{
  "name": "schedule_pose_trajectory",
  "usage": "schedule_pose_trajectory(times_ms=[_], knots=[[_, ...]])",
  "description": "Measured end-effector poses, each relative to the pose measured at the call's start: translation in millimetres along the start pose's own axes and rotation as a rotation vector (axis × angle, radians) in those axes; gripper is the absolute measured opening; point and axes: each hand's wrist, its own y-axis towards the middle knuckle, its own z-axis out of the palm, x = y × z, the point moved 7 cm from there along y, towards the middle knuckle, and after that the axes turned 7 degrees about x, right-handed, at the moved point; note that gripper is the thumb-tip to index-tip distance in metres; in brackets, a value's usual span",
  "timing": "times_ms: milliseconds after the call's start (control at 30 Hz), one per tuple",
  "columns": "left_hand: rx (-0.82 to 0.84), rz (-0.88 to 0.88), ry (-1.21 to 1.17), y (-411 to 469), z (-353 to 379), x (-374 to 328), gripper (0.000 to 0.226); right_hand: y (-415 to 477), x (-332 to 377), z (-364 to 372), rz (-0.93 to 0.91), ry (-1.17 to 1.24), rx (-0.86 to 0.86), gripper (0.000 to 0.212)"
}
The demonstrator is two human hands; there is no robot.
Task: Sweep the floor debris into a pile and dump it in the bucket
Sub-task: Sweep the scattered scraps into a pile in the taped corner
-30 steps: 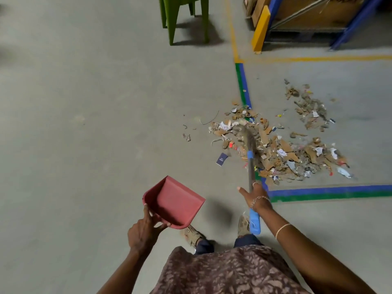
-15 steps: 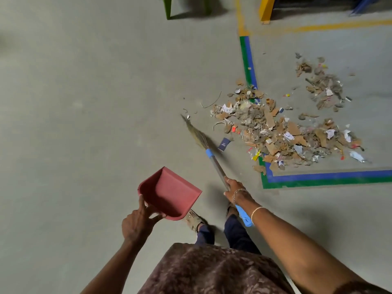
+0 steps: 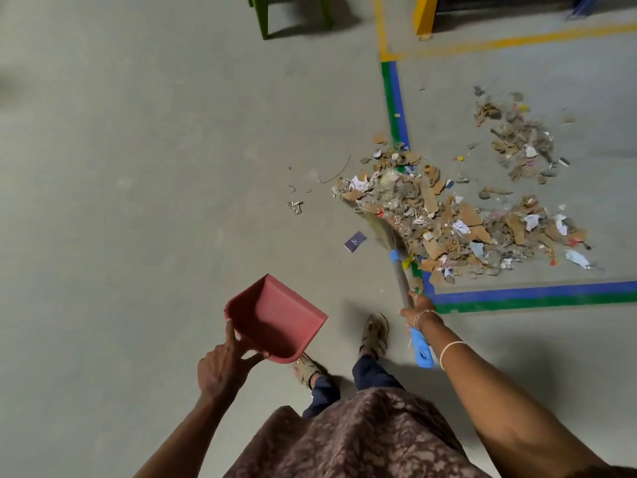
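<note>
Sweeping step — right hand [image 3: 418,313] grips broom [image 3: 401,270], left hand [image 3: 224,365] holds dustpan [image 3: 275,315]; next, gather strays — toward debris pile [image 3: 441,219].

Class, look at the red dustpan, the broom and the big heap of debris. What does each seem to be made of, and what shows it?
Red dustpan: likely moulded plastic; smooth, matte, one even colour.
Broom: head looks like dried grass or straw fibre, tan and wispy; blue bands look plastic; shaft material unclear.
Debris heap: mostly torn brown cardboard and white paper scraps, dull and ragged.

Grey concrete floor [image 3: 138,167] with blue-green tape lines [image 3: 394,105], green chair legs [image 3: 262,15] beyond.
</note>
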Motion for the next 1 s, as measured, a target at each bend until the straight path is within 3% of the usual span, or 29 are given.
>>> schedule_pose_trajectory(times_ms=[167,400,733,1000], knots=[[-0.061,0.086,0.054,14.9,-30.8,-45.9,0.124,-18.3,-1.6,-52.1,-0.02,0.256,-0.071,0.062],[-0.149,0.143,0.059,19.4,-57.5,-78.3,0.125,-99.0,3.3,-54.4,-0.165,0.496,0.046,0.075],[-0.144,0.094,0.043,33.6,-69.2,-21.2,0.127,-112.5,110.2,13.4,-0.352,0.291,0.243,0.081],[-0.099,0.067,0.07,81.1,-77.0,45.6,0.125,-51.7,209.0,110.0,-0.199,0.351,0.363,0.061]])
